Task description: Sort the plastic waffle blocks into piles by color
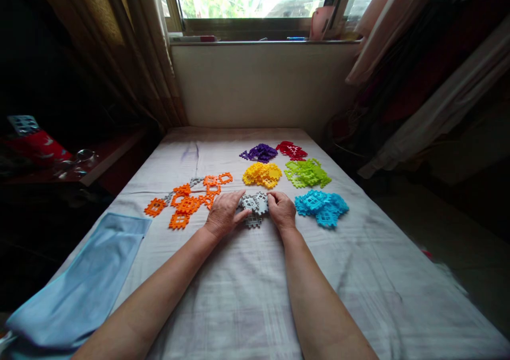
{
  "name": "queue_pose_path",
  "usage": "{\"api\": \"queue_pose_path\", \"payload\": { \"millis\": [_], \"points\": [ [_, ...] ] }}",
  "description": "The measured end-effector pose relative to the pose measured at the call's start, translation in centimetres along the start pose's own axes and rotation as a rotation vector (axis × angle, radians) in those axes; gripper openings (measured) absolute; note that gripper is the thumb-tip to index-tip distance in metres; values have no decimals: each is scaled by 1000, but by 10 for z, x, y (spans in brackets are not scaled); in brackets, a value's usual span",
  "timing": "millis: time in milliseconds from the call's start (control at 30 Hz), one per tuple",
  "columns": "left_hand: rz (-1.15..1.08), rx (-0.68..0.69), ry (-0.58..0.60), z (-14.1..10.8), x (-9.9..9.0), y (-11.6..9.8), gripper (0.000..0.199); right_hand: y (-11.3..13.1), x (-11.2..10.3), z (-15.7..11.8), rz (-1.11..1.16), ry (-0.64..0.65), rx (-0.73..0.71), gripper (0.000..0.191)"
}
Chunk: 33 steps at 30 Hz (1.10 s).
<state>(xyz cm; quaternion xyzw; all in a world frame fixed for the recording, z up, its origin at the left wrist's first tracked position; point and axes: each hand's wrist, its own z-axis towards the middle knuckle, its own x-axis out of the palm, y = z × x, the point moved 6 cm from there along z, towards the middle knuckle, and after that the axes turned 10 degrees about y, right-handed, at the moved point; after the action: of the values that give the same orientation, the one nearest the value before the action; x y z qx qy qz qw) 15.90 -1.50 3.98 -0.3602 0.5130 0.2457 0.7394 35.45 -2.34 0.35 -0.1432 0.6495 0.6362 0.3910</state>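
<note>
Grey interlocking plastic pieces are gathered in the middle of the cloth-covered table. My left hand grips them from the left, its thumb lying across the front and its other fingers partly hidden behind. On the right edge, my right hand is closed in a pinch on a grey piece, its fingertips partly out of sight. Just left of my left hand lie orange pieces, some overlapping, with a few grey ones among them. A pile of light blue pieces sits close to the right of my right hand.
Beyond my hands are piles of yellow, green, purple and red pieces. A folded blue cloth covers the table's left side. The window wall bounds the far edge; curtains hang at left.
</note>
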Motion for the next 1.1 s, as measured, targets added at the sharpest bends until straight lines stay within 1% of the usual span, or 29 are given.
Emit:
{"api": "queue_pose_path", "payload": {
  "millis": [67,133,200,300,433,567,633,700,767,833,967,1100],
  "points": [
    [-3,16,-9,-2,-2,1,51,0,0,0,-1,-9,-6,27],
    [-10,13,-25,-5,-5,9,45,-1,0,-1,4,-24,-17,27],
    [-1,-17,-38,-7,-11,24,40,-2,0,-1,9,-32,-23,27],
    [71,-101,-45,-12,-24,55,37,-2,1,0,17,-32,-25,27],
    [213,-300,-25,-26,-47,103,35,-2,1,0,18,-15,-25,28],
    [335,-538,28,-50,-69,150,38,-1,1,0,12,-16,-28,27],
    [372,-658,81,-63,-76,171,42,-1,1,-1,6,-13,-24,27],
    [370,-759,174,-72,-79,187,46,-1,1,-1,-3,-6,-16,27],
    [339,-822,263,-78,-80,196,50,-1,1,-2,-10,-6,-17,27],
    [313,-852,302,-80,-81,198,53,-1,1,-2,-11,-13,-25,27],
    [312,-859,291,-79,-85,195,51,-3,2,0,-4,-12,-49,28],
    [304,-798,223,-76,-87,189,42,-4,3,0,-5,-4,-57,28]
  ]
}}
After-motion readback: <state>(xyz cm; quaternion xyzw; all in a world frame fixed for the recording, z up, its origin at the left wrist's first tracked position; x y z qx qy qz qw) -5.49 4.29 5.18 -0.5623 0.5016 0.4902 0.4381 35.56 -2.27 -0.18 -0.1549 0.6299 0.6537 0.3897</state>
